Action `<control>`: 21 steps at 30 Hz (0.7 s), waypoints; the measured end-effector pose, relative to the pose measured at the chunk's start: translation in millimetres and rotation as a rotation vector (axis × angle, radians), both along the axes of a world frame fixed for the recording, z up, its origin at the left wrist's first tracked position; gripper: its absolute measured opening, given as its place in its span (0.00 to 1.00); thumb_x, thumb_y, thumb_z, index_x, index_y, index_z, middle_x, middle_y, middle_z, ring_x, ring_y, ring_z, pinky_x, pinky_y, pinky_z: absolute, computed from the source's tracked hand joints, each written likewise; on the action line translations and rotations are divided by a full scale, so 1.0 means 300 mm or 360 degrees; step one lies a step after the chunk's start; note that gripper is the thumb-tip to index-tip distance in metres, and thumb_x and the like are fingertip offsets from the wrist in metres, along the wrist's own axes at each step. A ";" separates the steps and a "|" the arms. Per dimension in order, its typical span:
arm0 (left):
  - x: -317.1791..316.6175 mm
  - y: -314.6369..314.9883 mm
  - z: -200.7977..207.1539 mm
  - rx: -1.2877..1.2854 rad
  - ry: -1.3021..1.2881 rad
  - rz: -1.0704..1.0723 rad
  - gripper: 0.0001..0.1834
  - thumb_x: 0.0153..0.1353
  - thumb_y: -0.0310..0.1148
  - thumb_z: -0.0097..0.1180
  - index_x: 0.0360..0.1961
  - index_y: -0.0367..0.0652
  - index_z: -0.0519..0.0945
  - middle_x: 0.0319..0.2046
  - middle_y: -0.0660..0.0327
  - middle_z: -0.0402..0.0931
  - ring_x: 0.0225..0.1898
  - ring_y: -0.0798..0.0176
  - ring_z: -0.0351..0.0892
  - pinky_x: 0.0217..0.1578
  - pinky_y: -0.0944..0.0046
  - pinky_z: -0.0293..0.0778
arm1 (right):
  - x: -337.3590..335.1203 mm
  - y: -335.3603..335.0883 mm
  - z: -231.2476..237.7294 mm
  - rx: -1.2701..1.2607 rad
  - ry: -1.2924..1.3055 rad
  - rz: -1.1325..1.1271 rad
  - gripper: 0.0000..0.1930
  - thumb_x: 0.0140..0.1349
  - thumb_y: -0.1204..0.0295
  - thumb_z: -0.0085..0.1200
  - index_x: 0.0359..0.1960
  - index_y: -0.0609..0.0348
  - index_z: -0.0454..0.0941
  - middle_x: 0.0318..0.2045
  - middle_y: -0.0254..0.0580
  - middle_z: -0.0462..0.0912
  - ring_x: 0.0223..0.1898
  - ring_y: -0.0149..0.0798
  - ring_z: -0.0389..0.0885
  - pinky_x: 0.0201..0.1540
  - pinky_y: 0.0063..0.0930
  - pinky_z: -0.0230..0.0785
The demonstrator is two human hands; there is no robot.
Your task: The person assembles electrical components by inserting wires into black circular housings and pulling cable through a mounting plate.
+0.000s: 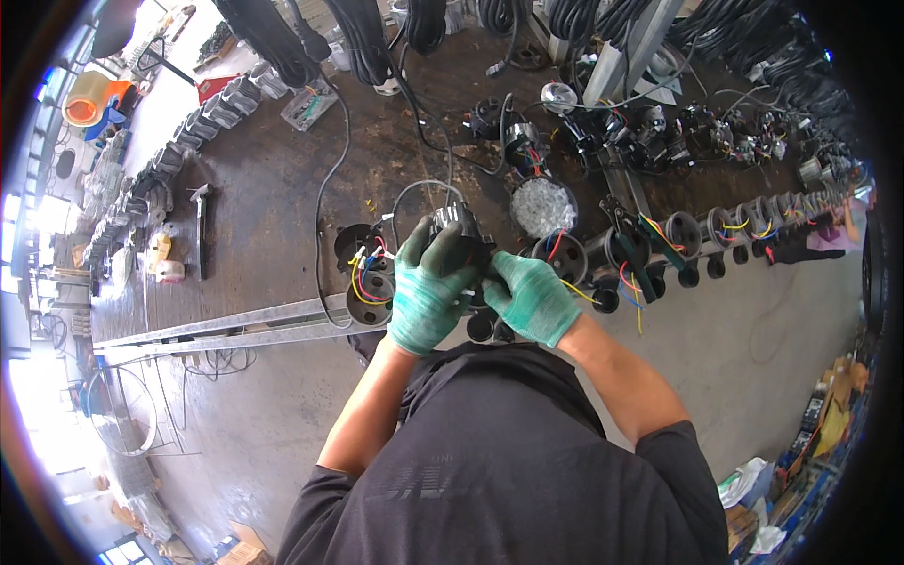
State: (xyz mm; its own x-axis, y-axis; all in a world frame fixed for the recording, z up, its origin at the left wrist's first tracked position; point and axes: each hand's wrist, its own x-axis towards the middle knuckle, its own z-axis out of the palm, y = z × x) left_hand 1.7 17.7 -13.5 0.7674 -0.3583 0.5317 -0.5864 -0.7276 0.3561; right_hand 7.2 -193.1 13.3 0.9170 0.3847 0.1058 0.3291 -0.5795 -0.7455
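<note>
Both gloved hands, left hand [428, 287] and right hand [532, 299], are closed around what seems a black motor part [459, 235] above the workbench [264, 217].

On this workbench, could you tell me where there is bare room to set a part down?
The widest bare patch of the workbench lies left of the left hand, between the row of grey housings and the thin black cable. It is crowded right of the right hand, where wired motor bodies line the edge, and at the back under the black cable coils.
</note>
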 end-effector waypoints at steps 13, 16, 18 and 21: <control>0.003 -0.021 0.002 -0.0087 -0.0015 -0.0005 0.18 0.38 0.25 0.73 0.35 0.51 0.89 0.68 0.54 0.71 0.73 0.32 0.62 0.68 0.40 0.67 | 0.021 -0.062 -0.013 -0.0002 -0.0591 0.0180 0.15 0.59 0.78 0.65 0.49 0.59 0.85 0.39 0.47 0.85 0.37 0.49 0.87 0.38 0.38 0.81; 0.004 -0.024 0.000 -0.0091 -0.0026 0.0010 0.17 0.39 0.25 0.73 0.34 0.51 0.89 0.68 0.54 0.72 0.73 0.33 0.62 0.69 0.40 0.67 | 0.031 -0.067 -0.026 -0.0266 -0.0865 0.0354 0.17 0.55 0.75 0.68 0.48 0.58 0.85 0.39 0.42 0.85 0.38 0.48 0.87 0.39 0.39 0.82; 0.003 -0.027 0.007 -0.0081 -0.0020 0.0006 0.16 0.39 0.25 0.72 0.34 0.51 0.89 0.68 0.54 0.72 0.73 0.33 0.62 0.69 0.40 0.67 | 0.032 -0.071 -0.017 -0.0327 -0.0819 0.0388 0.15 0.57 0.73 0.67 0.47 0.55 0.84 0.37 0.42 0.85 0.36 0.48 0.86 0.37 0.41 0.82; 0.001 -0.027 0.011 -0.0074 -0.0025 0.0000 0.19 0.36 0.26 0.73 0.35 0.52 0.89 0.68 0.55 0.72 0.72 0.33 0.64 0.67 0.38 0.67 | 0.029 -0.050 -0.019 -0.0046 -0.0572 0.0282 0.10 0.61 0.72 0.66 0.44 0.54 0.85 0.32 0.42 0.85 0.30 0.44 0.85 0.35 0.39 0.81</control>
